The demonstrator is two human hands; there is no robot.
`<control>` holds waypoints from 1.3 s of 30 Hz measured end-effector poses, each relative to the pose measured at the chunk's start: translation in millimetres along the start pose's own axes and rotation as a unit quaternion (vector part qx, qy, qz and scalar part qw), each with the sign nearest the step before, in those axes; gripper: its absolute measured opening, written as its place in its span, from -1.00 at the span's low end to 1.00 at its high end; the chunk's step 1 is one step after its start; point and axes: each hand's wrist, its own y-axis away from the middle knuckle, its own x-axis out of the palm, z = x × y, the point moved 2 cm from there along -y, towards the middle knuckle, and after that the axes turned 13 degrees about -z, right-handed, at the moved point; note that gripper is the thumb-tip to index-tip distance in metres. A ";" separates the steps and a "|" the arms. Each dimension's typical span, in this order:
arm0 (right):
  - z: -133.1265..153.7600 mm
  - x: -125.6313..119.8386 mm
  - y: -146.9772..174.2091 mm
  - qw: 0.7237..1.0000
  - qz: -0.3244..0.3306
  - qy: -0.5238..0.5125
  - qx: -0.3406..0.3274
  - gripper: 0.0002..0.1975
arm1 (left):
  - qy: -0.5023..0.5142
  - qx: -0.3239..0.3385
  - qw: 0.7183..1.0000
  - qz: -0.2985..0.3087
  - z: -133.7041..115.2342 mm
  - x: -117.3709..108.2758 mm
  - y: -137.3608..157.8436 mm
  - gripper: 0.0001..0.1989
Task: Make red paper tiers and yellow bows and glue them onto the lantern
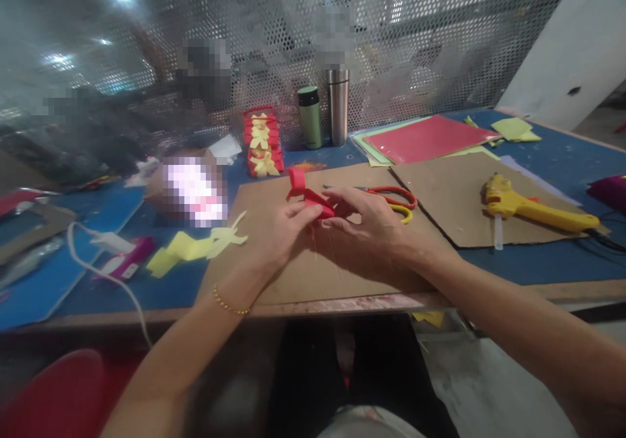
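Observation:
A folded red paper piece (317, 204) with an upright strip at its left end is held above the cardboard sheet (274, 275). Around its near left side, my left hand (289, 229) is closed, the thumb lying on the paper. My right hand (369, 221) pinches the right end between thumb and fingers. Just behind my right hand lie scissors (403, 198) with red and yellow handles, their blades partly covered. Farther back stand finished-looking red paper pieces (268, 139) with yellow paper bows on them.
A yellow glue gun (533, 211) rests on cardboard at the right. Red and green paper sheets (435, 139) lie at the back, beside a green cup (310, 118) and a steel flask (338, 109). Yellow paper cutouts (188, 248) and a purple power bank (124, 259) with a cable sit left.

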 end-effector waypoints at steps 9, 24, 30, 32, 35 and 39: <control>8.5 -2.8 -1.0 0.999 0.012 0.025 0.037 -0.79 | -0.002 -0.049 0.999 -0.016 -4.7 4.3 0.4 -0.79; 13.4 -0.1 0.0 0.967 0.038 -0.153 0.201 -0.74 | 0.010 -0.107 0.994 -0.022 -11.1 7.6 4.5 -0.82; 7.3 0.5 -2.8 0.938 0.023 -0.216 0.272 -0.67 | -0.011 -0.086 0.996 -0.005 -14.9 8.1 6.4 -0.82; 6.9 1.3 -2.8 0.935 0.021 -0.222 0.275 -0.68 | -0.010 -0.078 0.997 0.005 -13.8 7.4 6.0 -0.81; 8.5 4.5 -0.8 0.923 0.027 -0.251 0.289 -0.69 | -0.012 -0.075 0.997 0.008 -12.0 6.7 5.3 -0.79; 13.2 8.5 2.9 0.914 0.009 -0.277 0.297 -0.70 | -0.013 -0.085 0.996 -0.005 -10.9 6.8 6.1 -0.80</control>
